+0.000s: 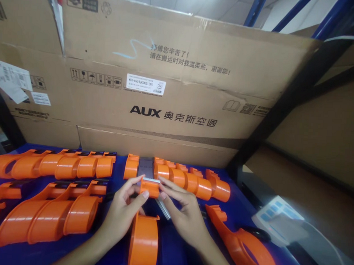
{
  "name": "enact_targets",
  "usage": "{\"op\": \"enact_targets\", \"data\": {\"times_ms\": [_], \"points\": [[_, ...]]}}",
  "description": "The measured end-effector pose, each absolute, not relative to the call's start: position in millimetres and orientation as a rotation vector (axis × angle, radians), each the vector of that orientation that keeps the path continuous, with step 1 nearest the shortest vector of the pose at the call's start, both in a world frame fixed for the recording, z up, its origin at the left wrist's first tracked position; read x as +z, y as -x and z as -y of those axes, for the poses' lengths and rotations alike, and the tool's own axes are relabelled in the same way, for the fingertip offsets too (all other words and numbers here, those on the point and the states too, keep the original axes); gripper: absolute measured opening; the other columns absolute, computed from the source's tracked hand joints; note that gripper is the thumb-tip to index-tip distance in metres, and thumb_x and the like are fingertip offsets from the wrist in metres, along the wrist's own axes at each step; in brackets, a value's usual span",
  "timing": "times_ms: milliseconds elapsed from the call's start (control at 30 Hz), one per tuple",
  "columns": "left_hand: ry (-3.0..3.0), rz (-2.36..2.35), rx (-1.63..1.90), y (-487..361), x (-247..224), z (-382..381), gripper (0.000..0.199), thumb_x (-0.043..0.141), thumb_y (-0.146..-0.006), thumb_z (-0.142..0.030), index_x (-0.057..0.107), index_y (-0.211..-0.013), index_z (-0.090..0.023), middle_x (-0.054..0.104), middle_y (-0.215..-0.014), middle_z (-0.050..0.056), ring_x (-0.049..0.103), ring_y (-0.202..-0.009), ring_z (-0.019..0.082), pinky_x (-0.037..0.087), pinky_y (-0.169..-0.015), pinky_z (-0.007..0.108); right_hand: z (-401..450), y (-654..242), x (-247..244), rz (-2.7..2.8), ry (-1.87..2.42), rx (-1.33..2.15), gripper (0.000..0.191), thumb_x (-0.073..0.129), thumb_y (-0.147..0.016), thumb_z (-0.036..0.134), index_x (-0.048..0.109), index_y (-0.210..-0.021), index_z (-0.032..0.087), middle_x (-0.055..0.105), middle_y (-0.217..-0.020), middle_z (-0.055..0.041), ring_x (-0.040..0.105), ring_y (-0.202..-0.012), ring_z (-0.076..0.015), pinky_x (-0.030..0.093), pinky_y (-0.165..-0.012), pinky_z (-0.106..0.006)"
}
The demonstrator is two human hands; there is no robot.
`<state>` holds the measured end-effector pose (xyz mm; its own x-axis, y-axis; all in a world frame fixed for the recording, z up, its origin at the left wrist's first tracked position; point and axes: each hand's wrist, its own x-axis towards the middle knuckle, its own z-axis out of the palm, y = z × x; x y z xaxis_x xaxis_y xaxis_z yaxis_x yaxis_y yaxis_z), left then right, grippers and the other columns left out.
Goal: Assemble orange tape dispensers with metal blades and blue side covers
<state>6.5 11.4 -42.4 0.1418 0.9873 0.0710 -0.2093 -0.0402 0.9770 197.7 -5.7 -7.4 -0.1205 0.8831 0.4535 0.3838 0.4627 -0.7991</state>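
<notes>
Near the middle, my left hand [129, 202] and my right hand [181, 205] pinch an orange plastic part [144, 244] by its upper end from both sides. A thin silvery toothed strip [151, 180] lies along the top edge of that end, between my fingertips. The wide curved body of the part hangs down toward me. Behind my hands is a dark flat rectangular piece [145, 167]. Under my right hand, a pale narrow object [164, 210] is partly hidden.
Rows of similar orange parts [65, 164] lie on the blue surface [117, 165] at left, with more at back right [204, 187]. One large orange piece [248, 249] and a white-and-blue box [279, 219] are at right. Cardboard [181, 93] stands behind.
</notes>
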Motion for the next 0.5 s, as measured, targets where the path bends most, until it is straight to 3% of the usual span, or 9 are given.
{"op": "enact_targets", "data": {"times_ms": [200,400,500], "points": [[-0.874,-0.947,1.378,5.2,-29.6,-16.7,0.058,0.078,-0.079,-0.048,0.064,-0.128,-0.019,0.060,-0.058,-0.006,0.054,-0.046,0.009,0.043,-0.047,0.019,1.3,-198.0,-14.8,1.937,1.134,0.512,0.030,0.058,-0.100,0.030,0.073,-0.126,0.028,0.075,-0.125,-0.0065,0.069,-0.117,-0.0271,0.053,-0.105,-0.049],[-0.583,-0.900,1.500,11.6,-25.8,-20.1,0.050,0.084,-0.073,-0.042,0.069,-0.116,-0.022,0.070,-0.080,-0.004,0.061,-0.055,0.008,0.053,-0.055,0.019,5.2,-193.9,-18.6,2.331,1.274,0.311,0.038,0.055,-0.101,0.033,0.064,-0.137,0.025,0.058,-0.149,-0.0093,0.049,-0.135,-0.0338,0.040,-0.113,-0.058],[-0.608,-0.880,1.447,10.4,-28.2,-21.1,0.051,0.083,-0.073,-0.042,0.068,-0.118,-0.022,0.069,-0.078,-0.004,0.059,-0.052,0.009,0.050,-0.051,0.019,4.8,-191.5,-16.7,2.421,1.302,0.317,0.040,0.050,-0.103,0.036,0.061,-0.140,0.024,0.056,-0.150,-0.0098,0.050,-0.128,-0.0338,0.043,-0.107,-0.057]]}}
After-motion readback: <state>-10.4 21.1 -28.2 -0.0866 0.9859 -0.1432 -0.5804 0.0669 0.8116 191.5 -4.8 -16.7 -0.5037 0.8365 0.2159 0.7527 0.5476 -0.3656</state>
